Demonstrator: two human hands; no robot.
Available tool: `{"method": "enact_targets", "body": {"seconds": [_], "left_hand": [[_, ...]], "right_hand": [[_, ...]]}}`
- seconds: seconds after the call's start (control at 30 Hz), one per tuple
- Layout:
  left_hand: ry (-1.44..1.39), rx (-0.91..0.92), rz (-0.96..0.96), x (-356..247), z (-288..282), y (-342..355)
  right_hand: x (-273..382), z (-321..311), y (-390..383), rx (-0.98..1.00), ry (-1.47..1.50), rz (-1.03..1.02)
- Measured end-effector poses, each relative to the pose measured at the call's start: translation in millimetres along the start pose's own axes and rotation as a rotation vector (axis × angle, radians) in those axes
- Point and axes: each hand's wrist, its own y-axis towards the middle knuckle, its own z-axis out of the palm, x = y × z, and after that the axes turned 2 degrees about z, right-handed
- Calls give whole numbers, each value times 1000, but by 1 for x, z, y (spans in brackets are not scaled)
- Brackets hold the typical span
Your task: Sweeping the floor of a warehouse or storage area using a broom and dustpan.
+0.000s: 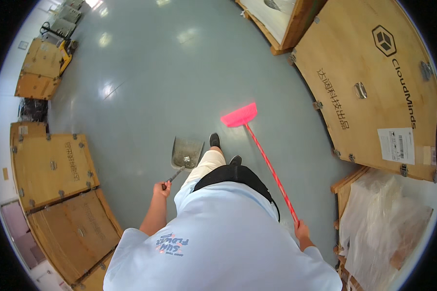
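Observation:
My left hand is closed round the dark handle of a grey dustpan, held out to the left of my legs. A small light-coloured bit of litter lies in the pan near its handle end. On the other side, my right hand grips the upper end of a broom with a red-and-white striped stick. Its bright pink head is ahead of my feet, slightly right, and looks a little blurred. Whether the pan and the bristles touch the floor I cannot tell.
Large wooden crates with metal latches line the right side, above a pallet with clear plastic wrap. More crates stand along the left wall. Farther off is a yellow pallet jack. Smooth grey floor stretches ahead.

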Motion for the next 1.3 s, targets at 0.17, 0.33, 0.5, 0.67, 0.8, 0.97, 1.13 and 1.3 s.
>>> {"method": "enact_targets", "body": {"seconds": [0.17, 0.33, 0.5, 0.67, 0.8, 0.97, 1.13, 1.3], "left_hand": [[156, 8, 36, 2, 57, -14], [182, 5, 32, -5, 98, -18], [106, 0, 38, 3, 135, -37], [13, -4, -39, 3, 154, -42], [6, 23, -23, -5, 169, -37], [8, 0, -25, -8, 191, -12], [120, 22, 38, -3, 212, 4], [110, 23, 48, 14, 253, -19]], "right_hand": [[8, 12, -7, 203, -47, 162], [85, -7, 62, 241, 32, 57], [208, -65, 190, 64, 47, -326], [365, -147, 326, -27, 12, -373], [476, -228, 362, 22, -41, -374], [444, -247, 352, -181, 103, -405], [264, -206, 280, -179, 142, -240], [122, -221, 162, -105, 188, 59]]}}
